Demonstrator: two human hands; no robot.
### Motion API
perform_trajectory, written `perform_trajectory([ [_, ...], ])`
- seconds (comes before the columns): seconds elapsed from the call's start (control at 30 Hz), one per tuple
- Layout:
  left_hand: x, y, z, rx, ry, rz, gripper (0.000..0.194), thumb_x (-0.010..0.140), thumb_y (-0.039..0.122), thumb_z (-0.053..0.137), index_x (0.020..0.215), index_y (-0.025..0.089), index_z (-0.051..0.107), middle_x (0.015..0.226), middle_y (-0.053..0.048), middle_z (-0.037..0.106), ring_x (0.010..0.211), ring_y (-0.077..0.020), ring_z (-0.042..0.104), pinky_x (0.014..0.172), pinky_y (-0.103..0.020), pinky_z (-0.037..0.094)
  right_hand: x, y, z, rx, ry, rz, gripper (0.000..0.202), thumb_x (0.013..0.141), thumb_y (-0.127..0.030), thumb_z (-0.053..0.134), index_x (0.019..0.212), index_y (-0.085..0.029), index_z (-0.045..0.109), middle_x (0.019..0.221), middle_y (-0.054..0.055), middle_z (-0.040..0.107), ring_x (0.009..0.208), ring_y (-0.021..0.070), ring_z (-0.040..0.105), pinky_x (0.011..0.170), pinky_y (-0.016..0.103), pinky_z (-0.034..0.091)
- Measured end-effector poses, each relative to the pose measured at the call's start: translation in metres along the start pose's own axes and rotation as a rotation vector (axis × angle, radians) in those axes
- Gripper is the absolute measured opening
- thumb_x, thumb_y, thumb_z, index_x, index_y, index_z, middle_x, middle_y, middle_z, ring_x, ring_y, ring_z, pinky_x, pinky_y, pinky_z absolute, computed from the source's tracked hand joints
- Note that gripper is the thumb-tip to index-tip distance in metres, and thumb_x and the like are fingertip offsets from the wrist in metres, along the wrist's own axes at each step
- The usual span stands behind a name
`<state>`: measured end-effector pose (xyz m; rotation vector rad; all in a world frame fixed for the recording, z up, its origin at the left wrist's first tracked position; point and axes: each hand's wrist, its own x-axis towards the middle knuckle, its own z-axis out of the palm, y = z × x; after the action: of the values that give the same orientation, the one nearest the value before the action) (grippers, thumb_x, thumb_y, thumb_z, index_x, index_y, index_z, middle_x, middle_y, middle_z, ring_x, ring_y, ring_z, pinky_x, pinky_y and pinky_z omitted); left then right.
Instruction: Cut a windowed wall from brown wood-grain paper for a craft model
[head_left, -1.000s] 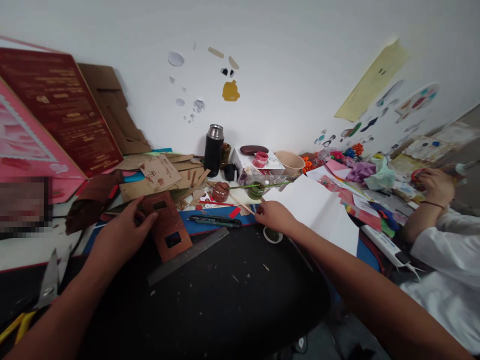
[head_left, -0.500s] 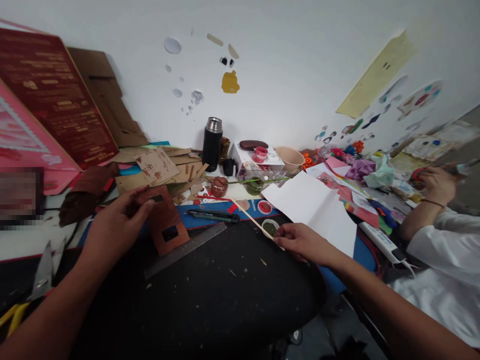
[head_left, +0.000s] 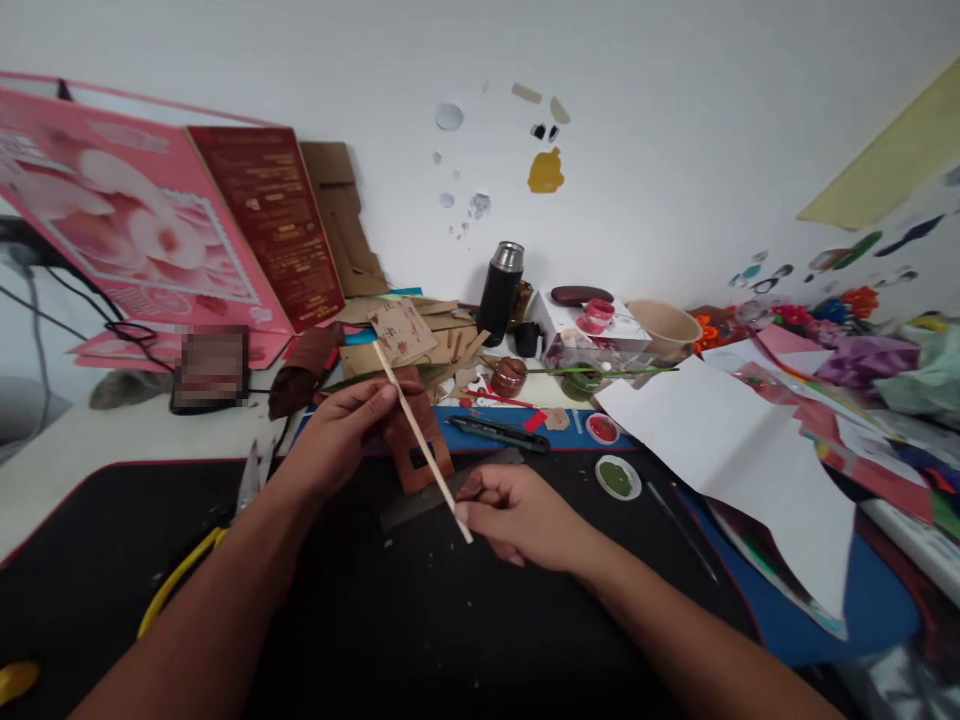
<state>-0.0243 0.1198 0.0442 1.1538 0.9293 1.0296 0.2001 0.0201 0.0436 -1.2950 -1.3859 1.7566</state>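
Observation:
My right hand (head_left: pixel 521 515) pinches a thin pale wooden stick (head_left: pixel 420 440) near its lower end. The stick slants up and leftward, passing in front of a reddish-brown flat panel (head_left: pixel 401 458) with a rectangular cutout. My left hand (head_left: pixel 341 440) grips the panel's upper left side, its thumb close to the upper part of the stick; whether thumb and stick touch, I cannot tell. Beneath the panel's lower edge, a ruler (head_left: pixel 412 509) lies on the black mat (head_left: pixel 360 630). A cutter knife (head_left: pixel 499 434) rests just behind. Right of my right hand sits a shallow dish of green paint (head_left: pixel 618 478).
Scissors (head_left: pixel 180 575) with yellow handles lie left, partly behind my left forearm. At the back stand a black thermos (head_left: pixel 500 295), paint jars (head_left: pixel 509 377) and cardboard scraps (head_left: pixel 405 330). A folded white sheet (head_left: pixel 720 450) and a thin dark rod (head_left: pixel 684 532) lie to the right.
My right hand has moved left from the green paint dish, bringing the stick in front of the brown panel. The view has turned left, and the other person's arm is out of sight.

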Motion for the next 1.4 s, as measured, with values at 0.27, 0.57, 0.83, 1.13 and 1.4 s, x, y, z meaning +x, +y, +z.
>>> perform_trajectory([
  [0.27, 0.010, 0.011, -0.014, -0.305, 0.186, 0.118, 0.023, 0.081, 0.040, 0.077, 0.080, 0.018, 0.069, 0.057, 0.002, 0.058, 0.051, -0.0102, 0.049, 0.047, -0.021, 0.038, 0.048, -0.015, 0.004, 0.048, -0.027, -0.173, 0.031, 0.088, -0.051, 0.072, 0.090, -0.022, 0.060, 0.049, -0.012, 0.051, 0.037, 0.0067, 0.040, 0.039, 0.021, 0.028],
  [0.57, 0.005, 0.004, -0.009, 0.283, 0.056, 0.082, 0.032, 0.086, 0.052, 0.073, 0.088, 0.020, 0.077, 0.065, 0.001, 0.061, 0.057, -0.0110, 0.047, 0.050, -0.022, 0.037, 0.089, -0.018, -0.024, 0.204, 0.287, -0.359, 0.031, 0.091, -0.053, 0.071, 0.091, -0.023, 0.064, 0.056, -0.009, 0.052, 0.040, 0.0077, 0.040, 0.037, 0.025, 0.023],
  [0.83, 0.002, 0.000, -0.006, 0.538, -0.180, 0.080, 0.035, 0.092, 0.055, 0.067, 0.096, 0.021, 0.078, 0.095, -0.003, 0.079, 0.087, -0.0198, 0.070, 0.080, -0.030, 0.054, 0.095, -0.002, -0.031, 0.255, 0.272, -0.371, 0.036, 0.092, -0.059, 0.069, 0.095, -0.023, 0.063, 0.057, -0.008, 0.051, 0.039, 0.0076, 0.040, 0.037, 0.025, 0.021],
  [1.13, 0.002, -0.010, 0.000, 0.997, -0.211, 0.341, 0.025, 0.099, 0.044, 0.059, 0.104, 0.028, 0.079, 0.098, 0.001, 0.081, 0.086, -0.0178, 0.073, 0.078, -0.028, 0.052, 0.083, 0.003, -0.036, 0.160, 0.260, -0.364, 0.033, 0.091, -0.055, 0.070, 0.095, -0.022, 0.064, 0.058, -0.008, 0.053, 0.041, 0.0079, 0.042, 0.039, 0.026, 0.028],
  [1.4, 0.003, -0.012, -0.004, 1.198, -0.048, 0.428, 0.028, 0.101, 0.040, 0.052, 0.104, 0.024, 0.076, 0.101, -0.004, 0.079, 0.091, -0.0232, 0.072, 0.079, -0.035, 0.052, 0.084, 0.007, -0.034, 0.080, 0.228, -0.376, 0.028, 0.092, -0.049, 0.069, 0.101, -0.022, 0.068, 0.054, -0.009, 0.051, 0.041, 0.0087, 0.043, 0.040, 0.026, 0.033],
])
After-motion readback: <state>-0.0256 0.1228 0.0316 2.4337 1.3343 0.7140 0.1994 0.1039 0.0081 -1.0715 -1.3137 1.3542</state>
